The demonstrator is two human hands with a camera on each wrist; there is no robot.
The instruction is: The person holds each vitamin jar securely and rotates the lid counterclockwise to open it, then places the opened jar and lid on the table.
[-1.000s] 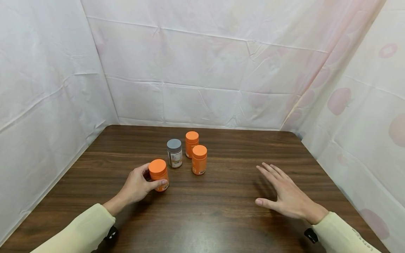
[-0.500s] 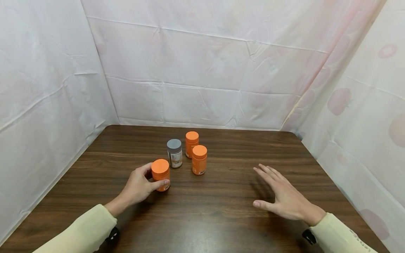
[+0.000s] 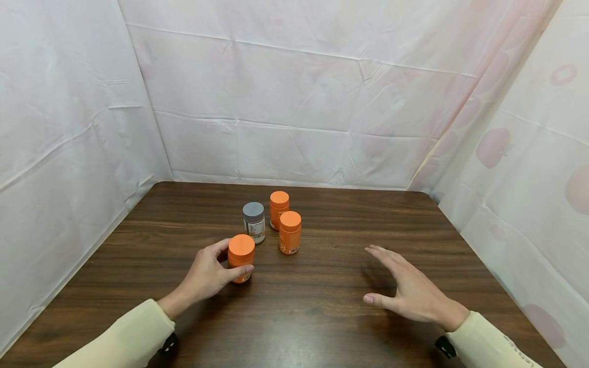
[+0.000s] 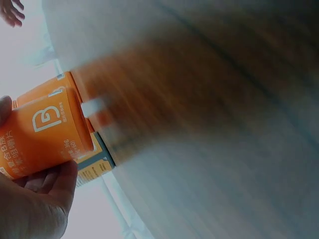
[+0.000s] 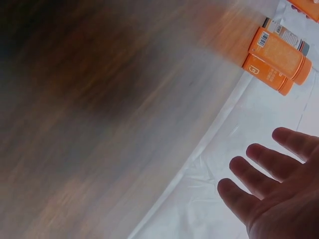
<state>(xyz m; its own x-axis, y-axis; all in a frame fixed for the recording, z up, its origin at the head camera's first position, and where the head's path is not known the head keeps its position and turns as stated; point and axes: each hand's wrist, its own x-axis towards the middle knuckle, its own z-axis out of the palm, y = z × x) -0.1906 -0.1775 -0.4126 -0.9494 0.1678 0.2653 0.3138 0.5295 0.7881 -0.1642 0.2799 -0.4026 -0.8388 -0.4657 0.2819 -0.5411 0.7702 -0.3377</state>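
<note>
My left hand [image 3: 205,274] grips an upright orange bottle [image 3: 241,251] with an orange lid, thumb in front and fingers behind. White lettering marks this bottle in the left wrist view. Whether its base touches the table I cannot tell. Just behind it stands a bottle with a grey lid [image 3: 253,212] and a printed label, its lower part partly covered. Two more orange bottles stand close by: a nearer one [image 3: 290,235] and a farther one [image 3: 278,207], partly overlapped. Over the table's right side my right hand [image 3: 411,291] holds nothing, fingers extended and thumb spread.
The dark wooden table [image 3: 322,312] spreads under both hands. Pale printed sheeting [image 3: 294,102] hangs behind it and along the left and right sides. Long pale sleeves cover both arms, with dark bands at the wrists.
My left hand has carried the orange bottle a short way right, so it now overlaps the grey-lidded bottle. My right hand has drifted slightly left and nearer. The other bottles stay put.
</note>
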